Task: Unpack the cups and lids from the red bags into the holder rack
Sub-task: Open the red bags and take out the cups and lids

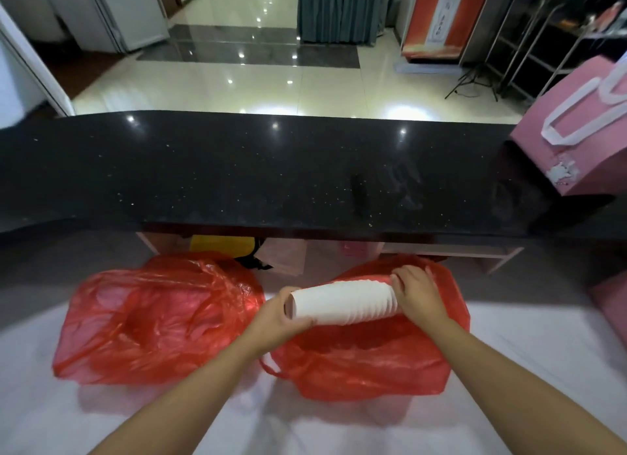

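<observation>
Above the right red bag, hand-held cup stack.

Both bare forearms reach forward, the left hand curled round one end of a held stack and the right hand gripping the other.

The cups I hold look like matt white paper. Both bags are thin, glossy, crinkled red plastic. The counter is polished, speckled black stone; the floor glossy tile.
</observation>
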`<act>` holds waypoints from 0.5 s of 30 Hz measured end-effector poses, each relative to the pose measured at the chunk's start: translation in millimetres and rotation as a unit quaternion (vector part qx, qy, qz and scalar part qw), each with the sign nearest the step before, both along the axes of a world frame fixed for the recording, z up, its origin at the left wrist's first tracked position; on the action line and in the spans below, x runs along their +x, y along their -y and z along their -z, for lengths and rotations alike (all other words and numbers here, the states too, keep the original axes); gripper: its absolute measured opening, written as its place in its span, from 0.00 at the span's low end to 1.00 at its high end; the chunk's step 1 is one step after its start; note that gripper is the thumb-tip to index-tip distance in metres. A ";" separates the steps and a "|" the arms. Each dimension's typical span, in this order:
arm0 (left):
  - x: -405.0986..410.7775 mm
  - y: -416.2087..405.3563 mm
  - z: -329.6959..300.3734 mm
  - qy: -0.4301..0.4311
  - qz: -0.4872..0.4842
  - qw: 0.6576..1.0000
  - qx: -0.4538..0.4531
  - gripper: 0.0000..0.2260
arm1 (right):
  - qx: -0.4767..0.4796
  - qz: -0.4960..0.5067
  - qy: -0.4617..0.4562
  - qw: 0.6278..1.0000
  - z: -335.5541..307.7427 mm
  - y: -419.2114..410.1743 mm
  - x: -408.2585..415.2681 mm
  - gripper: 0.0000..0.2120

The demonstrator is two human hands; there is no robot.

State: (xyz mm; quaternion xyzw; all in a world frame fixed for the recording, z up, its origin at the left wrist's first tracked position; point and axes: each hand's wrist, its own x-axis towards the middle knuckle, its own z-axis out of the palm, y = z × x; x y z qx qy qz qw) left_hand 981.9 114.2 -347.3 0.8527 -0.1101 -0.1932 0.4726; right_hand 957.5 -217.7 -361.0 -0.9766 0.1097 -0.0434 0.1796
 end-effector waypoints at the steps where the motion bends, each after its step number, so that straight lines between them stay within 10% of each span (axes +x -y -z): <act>1: 3.3 -4.3 -2.3 -0.019 -0.037 0.998 -0.036 0.26 | -0.008 -0.006 -0.010 1.000 -1.0 3.6 0.0 0.14; 7: 14.1 -26.5 -16.2 -0.123 -0.193 0.946 -0.231 0.19 | -0.044 -0.025 -0.087 0.995 -2.6 11.2 -1.3 0.20; 15: 18.4 -65.7 -32.6 -0.101 -0.217 0.942 -0.234 0.26 | -0.060 0.053 -0.149 0.986 -6.9 0.2 8.3 0.22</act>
